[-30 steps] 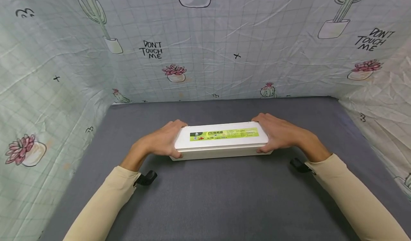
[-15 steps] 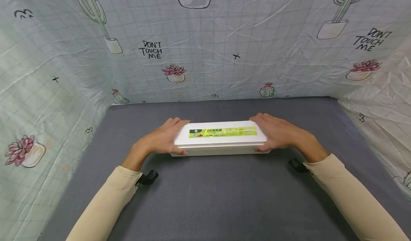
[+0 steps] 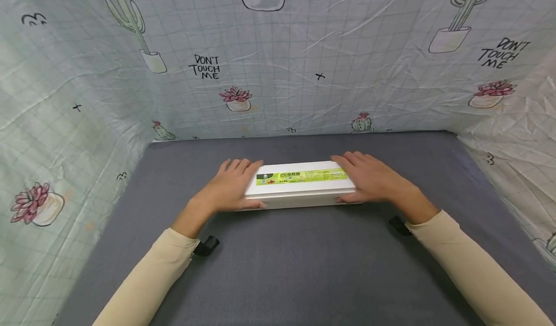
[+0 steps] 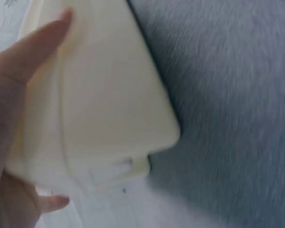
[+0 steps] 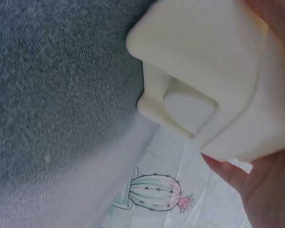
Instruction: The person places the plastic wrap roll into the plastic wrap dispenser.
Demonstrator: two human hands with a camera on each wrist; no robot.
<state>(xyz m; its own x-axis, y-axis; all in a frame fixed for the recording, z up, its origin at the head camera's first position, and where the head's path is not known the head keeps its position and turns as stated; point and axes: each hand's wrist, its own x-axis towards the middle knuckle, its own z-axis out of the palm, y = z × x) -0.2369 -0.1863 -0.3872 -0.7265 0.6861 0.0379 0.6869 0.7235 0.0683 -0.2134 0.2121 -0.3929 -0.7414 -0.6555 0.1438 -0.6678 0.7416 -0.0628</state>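
Note:
A long white cling film box with a green label lies across the middle of the table. My left hand grips its left end, the thumb along the near side and the fingers over the top towards the far edge. At the right end, my right hand holds the box the same way. The left wrist view shows the thumb against the cream wall of the box. In the right wrist view, the box end has a recessed opening. Its underside is hidden.
A dark grey cloth covers the table. Fabric printed with cacti rises behind it and along both sides. A black wrist mount sticks out of the left sleeve, and another mount out of the right.
Both hands have moved inward along the box, the left one rightward and the right one slightly leftward. The box has shifted slightly away from me.

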